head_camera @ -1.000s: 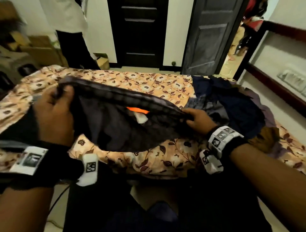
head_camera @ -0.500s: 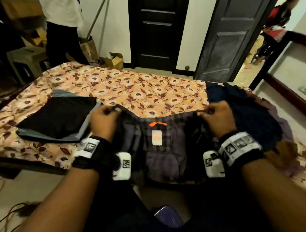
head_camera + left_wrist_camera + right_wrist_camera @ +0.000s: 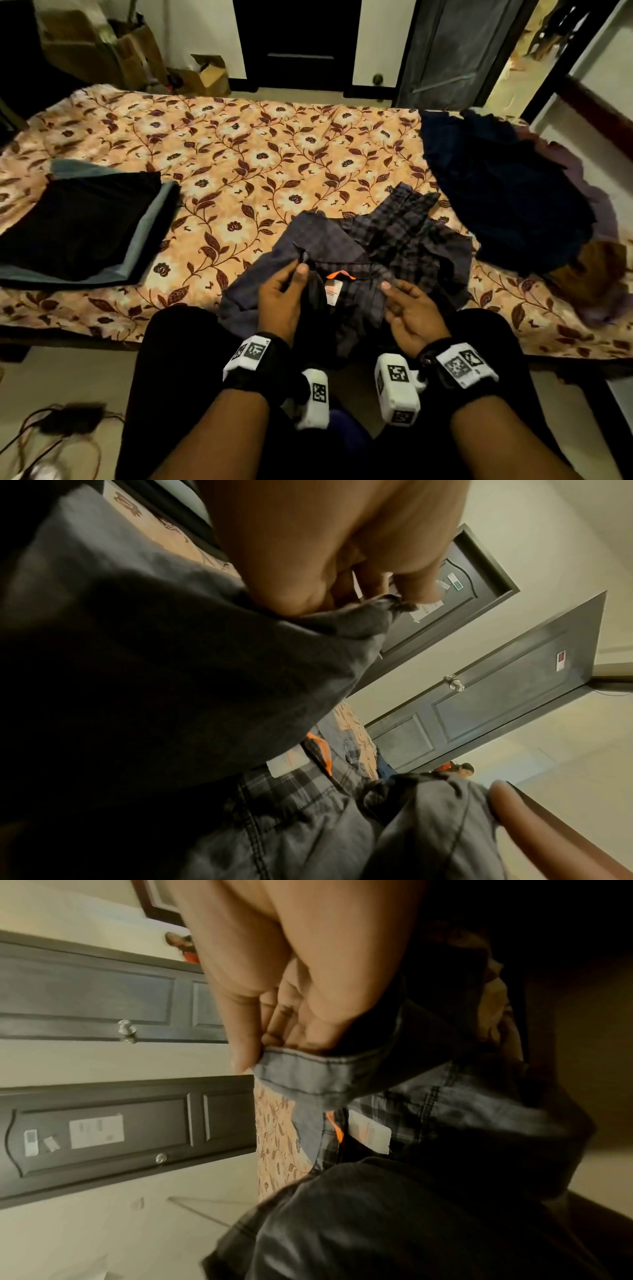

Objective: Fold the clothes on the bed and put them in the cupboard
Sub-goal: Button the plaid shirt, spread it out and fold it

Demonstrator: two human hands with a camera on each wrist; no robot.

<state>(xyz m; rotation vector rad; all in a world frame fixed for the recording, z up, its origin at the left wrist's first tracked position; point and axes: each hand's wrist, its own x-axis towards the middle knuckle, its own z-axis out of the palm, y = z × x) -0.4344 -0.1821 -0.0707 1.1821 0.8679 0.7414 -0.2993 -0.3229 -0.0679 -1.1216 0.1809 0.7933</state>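
Left hand (image 3: 279, 301) & right hand (image 3: 412, 317) each pinch the collar of the plaid shirt (image 3: 394, 246), crumpled at the bed's (image 3: 239, 154) near edge. Done: 2 folded items (image 3: 82, 222) far left. Left: this shirt, dark pile (image 3: 507, 198) right, cupboard trip.

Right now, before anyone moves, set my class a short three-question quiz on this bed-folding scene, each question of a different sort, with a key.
1. True or false: both hands, the left hand and the right hand, pinch the collar of the checked shirt.
2. Multiple choice: where does the folded black garment lie? A) on the floor B) on the bed, to the person's left C) under the checked shirt.
3. Fill in: the small loop at the shirt's collar, above the white label, is ____ in colour.

Key: 1 true; 2 B; 3 orange.
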